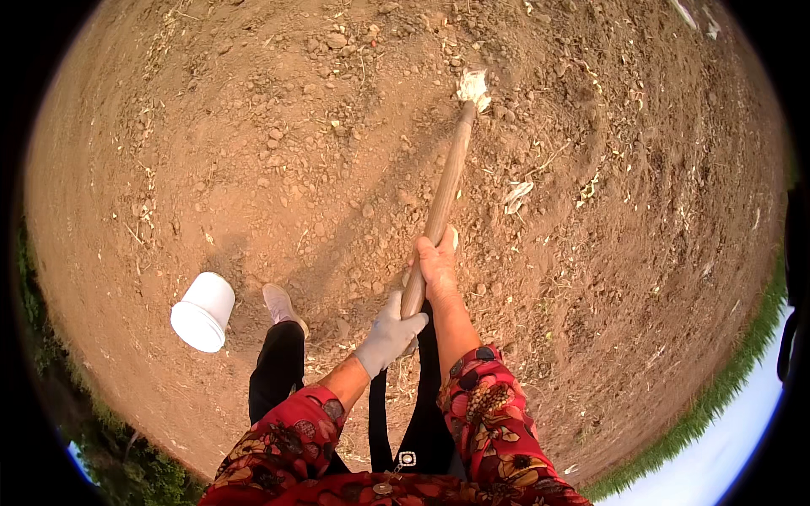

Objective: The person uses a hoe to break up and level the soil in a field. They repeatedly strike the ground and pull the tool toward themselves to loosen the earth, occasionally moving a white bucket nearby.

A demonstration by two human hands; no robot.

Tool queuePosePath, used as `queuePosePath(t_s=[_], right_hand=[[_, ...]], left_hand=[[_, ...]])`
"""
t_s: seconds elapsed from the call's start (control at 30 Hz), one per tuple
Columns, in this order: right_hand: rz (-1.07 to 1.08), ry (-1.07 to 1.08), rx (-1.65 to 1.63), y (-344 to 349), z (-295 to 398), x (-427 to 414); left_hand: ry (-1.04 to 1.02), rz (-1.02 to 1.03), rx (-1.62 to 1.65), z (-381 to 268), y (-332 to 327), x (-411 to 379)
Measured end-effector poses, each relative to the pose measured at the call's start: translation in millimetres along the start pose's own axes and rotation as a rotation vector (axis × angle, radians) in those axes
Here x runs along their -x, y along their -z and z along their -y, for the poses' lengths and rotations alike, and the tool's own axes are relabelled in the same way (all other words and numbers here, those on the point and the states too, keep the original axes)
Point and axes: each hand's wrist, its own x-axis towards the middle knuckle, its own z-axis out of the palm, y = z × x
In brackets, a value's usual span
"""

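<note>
My left hand (391, 332), in a thin pale grey glove, is closed around the near end of a long wooden tool handle (448, 177). Bare and a little farther up, my right hand (438, 262) grips the same handle. It slants away from me and slightly right over the loose brown soil (304, 183). At its far end sits a clump of pale, fibrous material (473, 87), and no tool head can be made out there. Dry clods and bits of straw lie around that end.
A white plastic bucket (205, 310) stands on the soil to the left, near my light-coloured shoe (278, 303). A dry, pale husk-like scrap (519, 196) lies right of the handle. Green plants (715, 411) edge the ground at lower right, and darker foliage (152, 474) at lower left.
</note>
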Motion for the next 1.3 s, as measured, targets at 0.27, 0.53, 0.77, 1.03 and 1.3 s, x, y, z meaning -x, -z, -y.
queuePosePath(t_s=[0.27,0.53,0.77,1.03,1.3], right_hand=[[0.057,-0.277,0.164,21.0,-63.1,58.0],[0.072,-0.284,0.11,14.8,7.9,15.5],[0.008,-0.157,0.157,-55.4,125.9,7.5],[0.066,-0.268,0.382,-106.2,126.7,-53.8],[0.201,-0.286,0.492,-87.2,240.6,-109.4]], left_hand=[[0.32,-0.005,0.109,44.3,-14.9,74.6],[0.339,0.094,0.358,-23.0,-21.6,86.0],[0.121,0.198,0.26,-98.9,45.3,80.5],[0.161,-0.024,0.317,-115.5,54.5,54.5],[0.144,0.032,0.523,-213.5,-29.0,27.7]])
